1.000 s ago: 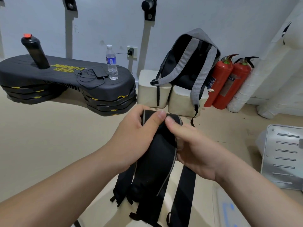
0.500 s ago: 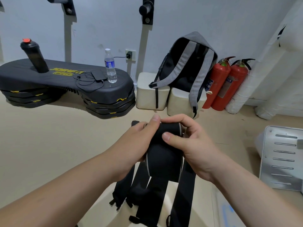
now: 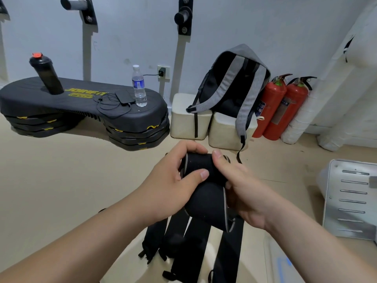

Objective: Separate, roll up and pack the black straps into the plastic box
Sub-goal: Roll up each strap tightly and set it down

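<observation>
My left grip (image 3: pixel 173 180) and right grip (image 3: pixel 244 190) both clasp the part-rolled black strap (image 3: pixel 201 165), pressing its coil tight so it cannot unwind.

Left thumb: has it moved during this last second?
Yes. The left thumb slid down from the top of the black strap, nearer the person, away from the white blocks behind.

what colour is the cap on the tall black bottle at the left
Red, on the cap of the black bottle; the head view shows it.
</observation>
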`<move>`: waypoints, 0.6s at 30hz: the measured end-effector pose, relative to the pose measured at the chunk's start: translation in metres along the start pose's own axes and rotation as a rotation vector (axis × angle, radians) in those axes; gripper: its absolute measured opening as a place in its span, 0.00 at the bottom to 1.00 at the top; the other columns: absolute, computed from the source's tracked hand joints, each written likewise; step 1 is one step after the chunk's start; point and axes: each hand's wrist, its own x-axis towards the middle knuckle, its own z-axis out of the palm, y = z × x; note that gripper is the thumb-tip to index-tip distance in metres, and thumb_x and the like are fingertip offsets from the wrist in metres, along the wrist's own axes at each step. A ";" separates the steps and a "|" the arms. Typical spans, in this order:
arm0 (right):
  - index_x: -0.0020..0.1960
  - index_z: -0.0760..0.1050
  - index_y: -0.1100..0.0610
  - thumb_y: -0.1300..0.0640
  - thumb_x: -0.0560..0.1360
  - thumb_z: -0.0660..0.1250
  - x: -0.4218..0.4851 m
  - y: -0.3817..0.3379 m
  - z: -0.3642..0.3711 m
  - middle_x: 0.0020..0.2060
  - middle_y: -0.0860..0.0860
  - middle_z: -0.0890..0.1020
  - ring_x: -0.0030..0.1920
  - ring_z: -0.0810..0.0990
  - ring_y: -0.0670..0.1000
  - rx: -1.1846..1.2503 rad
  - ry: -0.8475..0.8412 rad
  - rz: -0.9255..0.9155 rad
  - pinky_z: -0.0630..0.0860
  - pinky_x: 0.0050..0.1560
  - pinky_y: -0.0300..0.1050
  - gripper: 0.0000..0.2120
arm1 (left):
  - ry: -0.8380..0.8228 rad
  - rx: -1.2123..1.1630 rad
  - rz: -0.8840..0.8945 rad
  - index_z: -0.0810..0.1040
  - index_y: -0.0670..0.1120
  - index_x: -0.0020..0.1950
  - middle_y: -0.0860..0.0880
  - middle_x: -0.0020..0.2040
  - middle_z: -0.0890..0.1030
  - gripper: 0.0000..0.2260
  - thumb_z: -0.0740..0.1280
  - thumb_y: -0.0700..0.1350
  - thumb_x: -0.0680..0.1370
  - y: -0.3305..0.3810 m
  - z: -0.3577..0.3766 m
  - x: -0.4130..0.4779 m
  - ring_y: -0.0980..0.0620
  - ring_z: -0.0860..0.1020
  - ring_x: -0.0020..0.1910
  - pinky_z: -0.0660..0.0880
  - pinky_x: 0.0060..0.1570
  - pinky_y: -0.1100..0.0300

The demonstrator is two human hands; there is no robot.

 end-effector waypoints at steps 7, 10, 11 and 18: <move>0.57 0.82 0.54 0.54 0.74 0.74 0.000 0.002 -0.001 0.53 0.61 0.85 0.52 0.86 0.59 0.104 0.029 -0.203 0.86 0.52 0.56 0.13 | -0.003 -0.197 -0.213 0.78 0.58 0.63 0.51 0.50 0.86 0.17 0.73 0.41 0.79 0.007 -0.001 -0.001 0.51 0.86 0.44 0.84 0.41 0.56; 0.61 0.81 0.53 0.61 0.78 0.73 -0.001 0.005 -0.001 0.54 0.59 0.85 0.55 0.85 0.60 -0.037 0.071 -0.267 0.85 0.54 0.54 0.13 | -0.009 -0.333 -0.359 0.79 0.55 0.64 0.50 0.50 0.87 0.13 0.70 0.56 0.81 0.007 0.003 0.000 0.54 0.87 0.45 0.81 0.40 0.57; 0.63 0.80 0.53 0.63 0.80 0.71 -0.001 0.005 0.000 0.56 0.60 0.85 0.57 0.85 0.61 -0.073 0.069 -0.269 0.85 0.55 0.54 0.13 | 0.008 -0.319 -0.382 0.80 0.53 0.63 0.49 0.53 0.87 0.17 0.69 0.62 0.80 0.005 0.004 0.000 0.52 0.88 0.49 0.83 0.47 0.53; 0.64 0.79 0.47 0.50 0.79 0.73 -0.006 0.003 0.004 0.58 0.54 0.86 0.59 0.86 0.54 -0.185 0.001 -0.201 0.83 0.61 0.54 0.14 | 0.133 -0.219 -0.349 0.80 0.50 0.53 0.50 0.48 0.86 0.19 0.66 0.65 0.81 0.005 0.012 -0.005 0.52 0.86 0.49 0.83 0.55 0.50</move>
